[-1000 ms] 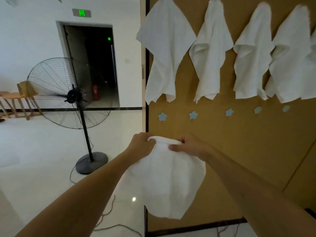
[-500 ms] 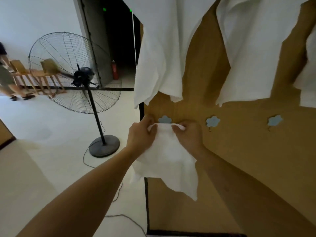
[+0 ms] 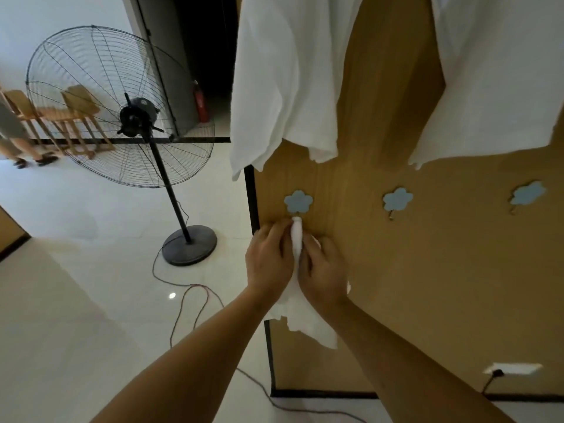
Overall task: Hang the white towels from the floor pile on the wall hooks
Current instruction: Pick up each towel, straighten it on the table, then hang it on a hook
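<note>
1. A white towel (image 3: 296, 239) is pinched between the left hand (image 3: 268, 257) and the right hand (image 3: 323, 270), with both hands pressed close together.
2. The bunched top of the towel is held just under a blue flower hook (image 3: 298, 202) on the brown wall (image 3: 427, 270).
3. Two hung towels (image 3: 287, 80) are seen above.
4. A black fan (image 3: 134, 117) is stood on the floor (image 3: 76, 300).

left hand (image 3: 270, 259) + right hand (image 3: 323, 267) pinch white towel (image 3: 296, 236) | under blue flower hook (image 3: 298, 202) | wooden wall (image 3: 427, 270)
</note>
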